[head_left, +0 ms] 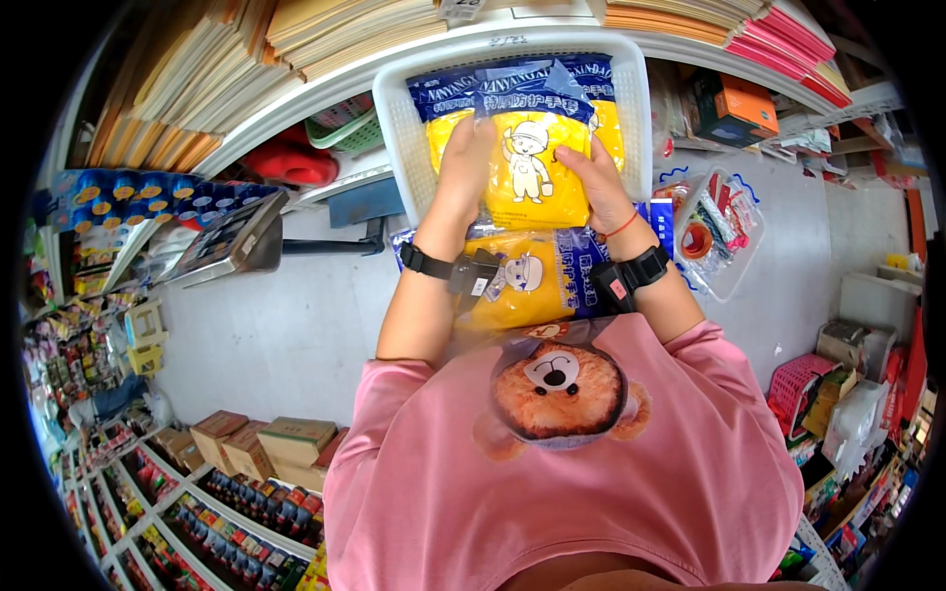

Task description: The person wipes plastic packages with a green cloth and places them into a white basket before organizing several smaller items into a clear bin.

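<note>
A yellow and blue glove packet, printed with a cartoon worker, is held upright in front of me over a white plastic basket. My left hand closes on its left edge, the fingers slightly blurred and partly behind it. On its right edge my right hand grips with the thumb on the front; the other fingers are mostly hidden. Similar packets lie in the basket behind, one packet showing at the left. Nearer my body, below my wrists, lie more yellow and blue packets.
Shelves with stacked paper envelopes run along the far side. A clear tub with tape and small packs stands at the right. To the left is a metal-framed flat device. Cardboard boxes and bottle shelves are at the lower left.
</note>
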`<control>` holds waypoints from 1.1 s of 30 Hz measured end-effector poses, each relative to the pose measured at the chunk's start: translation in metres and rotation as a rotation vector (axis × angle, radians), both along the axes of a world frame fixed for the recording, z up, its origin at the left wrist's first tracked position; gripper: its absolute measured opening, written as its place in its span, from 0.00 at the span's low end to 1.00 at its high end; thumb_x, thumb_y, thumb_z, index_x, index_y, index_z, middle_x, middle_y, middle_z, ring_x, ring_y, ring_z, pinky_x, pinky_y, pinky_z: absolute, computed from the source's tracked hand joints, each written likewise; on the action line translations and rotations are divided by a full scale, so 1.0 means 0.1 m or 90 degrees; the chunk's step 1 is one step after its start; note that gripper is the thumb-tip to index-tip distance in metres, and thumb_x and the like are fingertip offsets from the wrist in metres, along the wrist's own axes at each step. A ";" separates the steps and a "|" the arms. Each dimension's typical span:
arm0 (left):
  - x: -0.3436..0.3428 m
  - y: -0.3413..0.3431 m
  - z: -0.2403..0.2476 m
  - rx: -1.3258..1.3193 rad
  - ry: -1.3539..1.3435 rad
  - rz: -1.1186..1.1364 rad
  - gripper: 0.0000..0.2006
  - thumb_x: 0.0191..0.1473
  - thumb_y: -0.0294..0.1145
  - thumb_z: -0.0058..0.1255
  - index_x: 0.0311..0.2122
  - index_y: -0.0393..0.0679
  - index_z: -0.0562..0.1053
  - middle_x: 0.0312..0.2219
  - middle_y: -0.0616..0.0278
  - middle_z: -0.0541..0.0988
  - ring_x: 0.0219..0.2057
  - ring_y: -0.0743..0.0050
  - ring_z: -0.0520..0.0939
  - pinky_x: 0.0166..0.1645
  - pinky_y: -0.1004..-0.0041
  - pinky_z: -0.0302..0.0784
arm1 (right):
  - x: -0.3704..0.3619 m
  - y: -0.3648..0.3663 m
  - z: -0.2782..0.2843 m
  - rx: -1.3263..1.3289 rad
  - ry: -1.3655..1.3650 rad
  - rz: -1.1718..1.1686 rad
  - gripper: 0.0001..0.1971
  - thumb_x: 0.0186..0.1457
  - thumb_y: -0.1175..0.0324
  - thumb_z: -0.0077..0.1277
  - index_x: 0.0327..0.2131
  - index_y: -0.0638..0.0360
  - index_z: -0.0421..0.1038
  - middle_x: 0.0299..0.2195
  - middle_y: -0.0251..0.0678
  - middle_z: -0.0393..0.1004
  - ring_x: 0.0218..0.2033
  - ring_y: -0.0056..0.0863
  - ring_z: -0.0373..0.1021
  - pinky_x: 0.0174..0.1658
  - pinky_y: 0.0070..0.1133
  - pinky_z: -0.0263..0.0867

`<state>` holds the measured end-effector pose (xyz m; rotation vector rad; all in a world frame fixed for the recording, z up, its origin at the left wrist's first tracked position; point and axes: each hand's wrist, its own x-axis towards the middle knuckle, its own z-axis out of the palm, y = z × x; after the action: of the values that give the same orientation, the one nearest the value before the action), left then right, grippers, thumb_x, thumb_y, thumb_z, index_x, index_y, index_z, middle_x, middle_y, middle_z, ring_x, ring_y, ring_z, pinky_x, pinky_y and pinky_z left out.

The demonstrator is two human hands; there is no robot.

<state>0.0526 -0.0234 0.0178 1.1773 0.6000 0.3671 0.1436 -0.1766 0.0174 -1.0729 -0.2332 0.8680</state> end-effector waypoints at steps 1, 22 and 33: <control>0.00 0.03 -0.01 0.015 0.018 0.011 0.15 0.65 0.38 0.39 0.49 0.39 0.68 0.42 0.61 0.76 0.42 0.77 0.75 0.46 0.75 0.71 | 0.00 0.00 0.00 0.006 0.024 -0.003 0.20 0.59 0.66 0.46 0.53 0.62 0.61 0.44 0.40 0.72 0.44 0.29 0.72 0.46 0.25 0.71; -0.02 0.53 -0.35 0.498 0.382 0.006 0.21 0.49 0.38 0.61 0.44 0.33 0.73 0.36 0.57 0.79 0.32 0.73 0.77 0.37 0.73 0.73 | 0.22 -0.10 -0.31 0.129 0.275 -0.097 0.25 0.60 0.56 0.40 0.56 0.63 0.61 0.52 0.44 0.70 0.50 0.38 0.71 0.54 0.32 0.67; -0.08 0.43 0.07 0.201 -0.248 0.327 0.12 0.63 0.31 0.43 0.50 0.41 0.63 0.46 0.60 0.74 0.44 0.76 0.75 0.49 0.74 0.72 | 0.13 0.02 -0.42 -0.007 -0.029 -0.138 0.16 0.61 0.67 0.50 0.50 0.60 0.64 0.44 0.35 0.73 0.44 0.25 0.72 0.46 0.23 0.70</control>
<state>0.0444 0.0195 0.0251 1.1957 0.5051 1.1342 0.1561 -0.1745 -0.0245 -1.1071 -0.1468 0.6516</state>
